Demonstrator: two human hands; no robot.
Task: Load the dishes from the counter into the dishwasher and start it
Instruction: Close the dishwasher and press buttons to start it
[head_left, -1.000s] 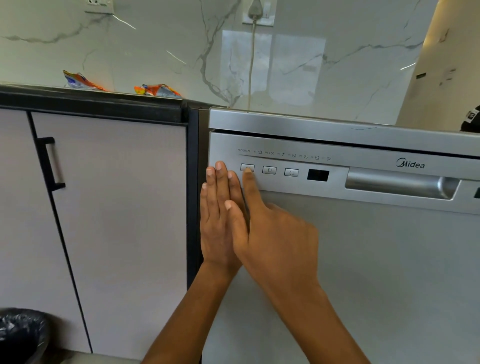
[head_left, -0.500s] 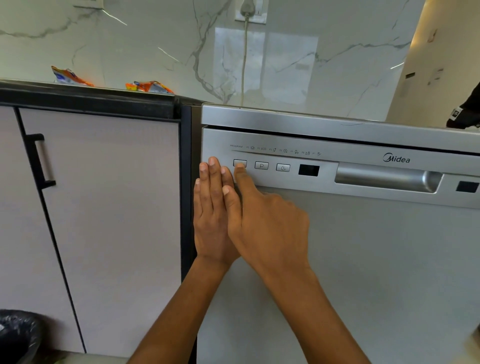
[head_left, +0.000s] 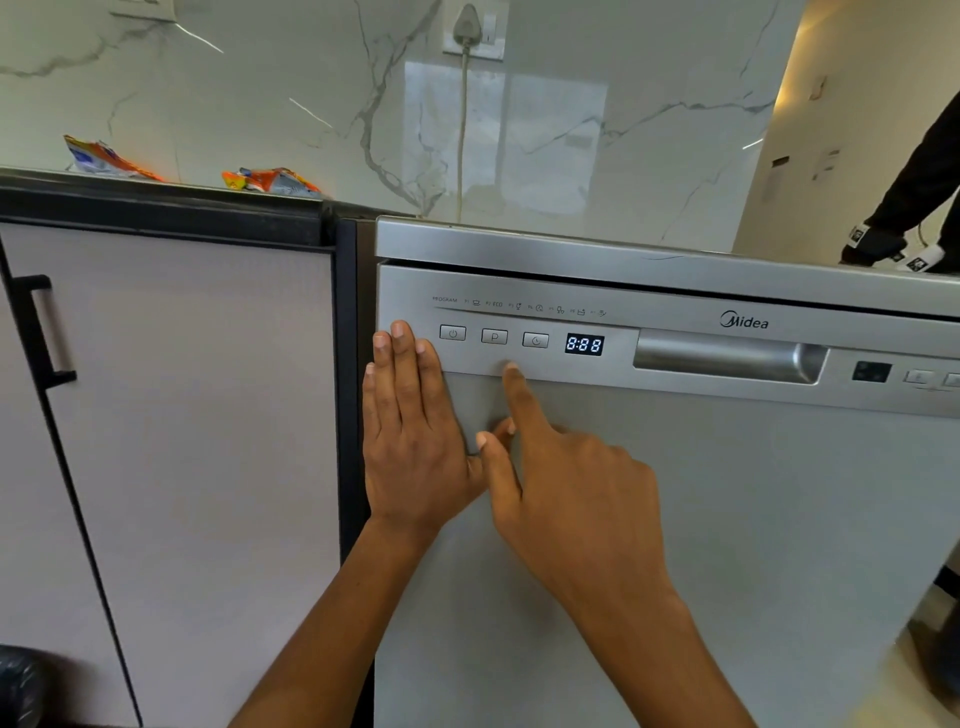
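**Hands at the dishwasher's control panel**

The left hand (head_left: 410, 441) lies flat on the closed Midea dishwasher (head_left: 727, 519), fingers (head_left: 405, 364) straight and pressed together, tips just left of the power button (head_left: 452, 333). The right hand (head_left: 566, 483) points its index finger, the others curled, holding nothing. The fingertip sits just below the P button (head_left: 494, 336). Right of it, the display (head_left: 584, 344) reads 8:88.

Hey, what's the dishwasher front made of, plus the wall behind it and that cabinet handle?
Dishwasher door: likely brushed stainless steel or steel-look coating, grey with soft matte sheen. Wall: polished marble or marble-look tile, white, grey veins, clear reflections. Cabinet handle: probably metal, black ends, paler bar; hard to confirm.
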